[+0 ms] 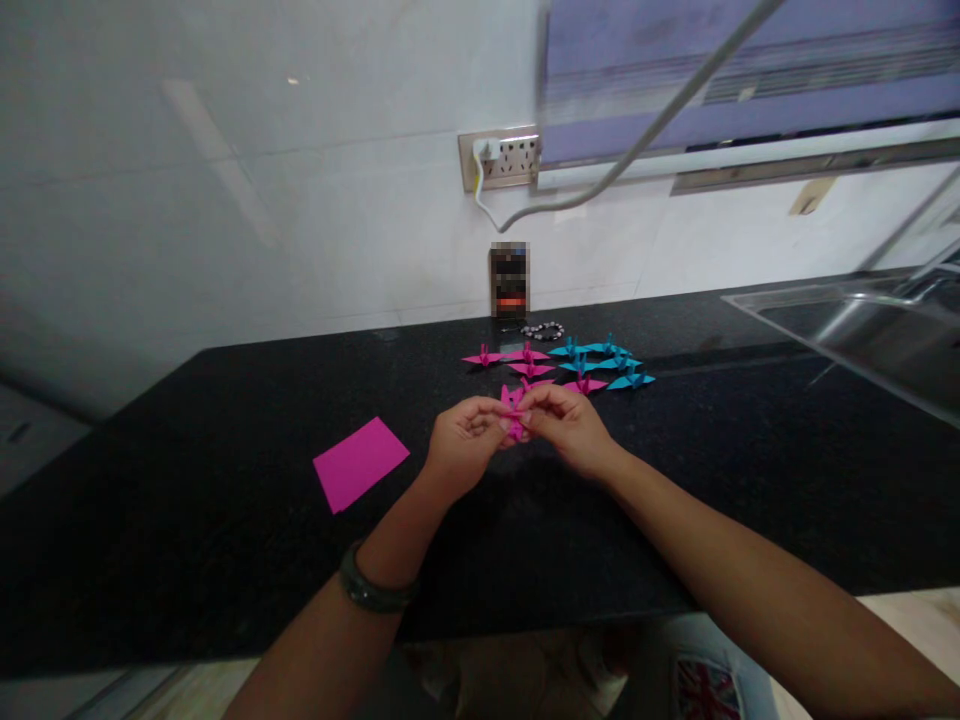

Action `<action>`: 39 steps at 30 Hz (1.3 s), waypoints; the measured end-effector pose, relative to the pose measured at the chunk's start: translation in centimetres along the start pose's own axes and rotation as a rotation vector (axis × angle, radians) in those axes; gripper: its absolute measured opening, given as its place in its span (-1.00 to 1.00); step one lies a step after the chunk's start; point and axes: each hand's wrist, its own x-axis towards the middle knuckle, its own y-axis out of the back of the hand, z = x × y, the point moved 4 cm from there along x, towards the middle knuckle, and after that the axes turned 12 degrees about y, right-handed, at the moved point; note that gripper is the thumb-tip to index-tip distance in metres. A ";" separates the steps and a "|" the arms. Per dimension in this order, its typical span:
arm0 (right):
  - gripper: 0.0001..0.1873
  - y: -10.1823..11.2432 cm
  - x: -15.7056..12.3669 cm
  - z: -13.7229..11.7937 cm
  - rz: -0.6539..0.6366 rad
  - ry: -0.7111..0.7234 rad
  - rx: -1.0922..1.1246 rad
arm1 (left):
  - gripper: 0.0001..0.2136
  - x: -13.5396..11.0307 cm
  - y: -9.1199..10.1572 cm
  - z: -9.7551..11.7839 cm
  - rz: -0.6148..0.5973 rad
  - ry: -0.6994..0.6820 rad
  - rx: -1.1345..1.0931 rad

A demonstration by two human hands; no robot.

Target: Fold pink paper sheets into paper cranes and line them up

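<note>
Both hands meet above the black countertop (187,480), pinching a small folded pink paper piece (513,410). My left hand (463,440) grips its left side with curled fingers. My right hand (571,428) pinches its right side. Just beyond them lie several finished pink paper cranes (529,367) and several blue paper cranes (611,362) in rows. A flat pink paper sheet (360,463) lies on the counter to the left of my left hand. A dark bangle (373,590) circles my left wrist.
A phone (510,280) leans upright against the white wall behind the cranes, with a bead bracelet (543,329) at its foot. A wall socket (501,158) holds a white plug and cable. A steel sink (862,325) is set in the counter at the right.
</note>
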 end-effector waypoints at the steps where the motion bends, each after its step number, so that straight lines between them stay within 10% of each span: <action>1: -0.94 0.0 0.0 0.0 0.001 0.000 0.005 | -0.88 0.0 0.0 0.1 0.003 -0.002 -0.003; 13: -0.76 0.3 0.1 0.2 0.103 -0.048 0.062 | -0.91 0.3 0.1 0.2 -0.034 -0.002 -0.032; 39: -0.82 0.1 0.1 0.0 -0.136 -0.102 -0.312 | -0.73 0.3 -0.1 -0.1 -0.016 -0.048 0.076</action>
